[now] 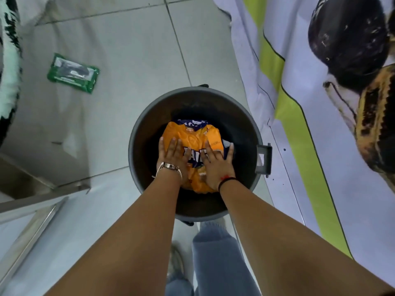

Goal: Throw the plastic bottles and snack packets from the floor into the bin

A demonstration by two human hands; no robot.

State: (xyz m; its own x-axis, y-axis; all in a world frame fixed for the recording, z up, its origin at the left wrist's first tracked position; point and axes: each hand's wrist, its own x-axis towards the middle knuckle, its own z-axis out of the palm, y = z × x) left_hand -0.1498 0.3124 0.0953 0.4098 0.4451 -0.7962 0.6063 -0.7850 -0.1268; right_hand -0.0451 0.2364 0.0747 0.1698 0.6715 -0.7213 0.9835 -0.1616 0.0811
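A round grey bin [245, 116] stands on the tiled floor just ahead of my feet. Inside it lies a crumpled orange and blue snack packet [192, 133]. My left hand [172, 154] and my right hand [217, 163] both lie flat on top of the packet, fingers spread, palms down, inside the bin's mouth. A green snack packet [72, 73] lies on the floor to the far left of the bin. No plastic bottle is in view.
A large printed banner [320, 124] with white, yellow-green and dark patches covers the floor at the right, touching the bin's side. A metal door sill [32, 227] runs along the lower left. A black and white rug edge [8, 60] is at far left.
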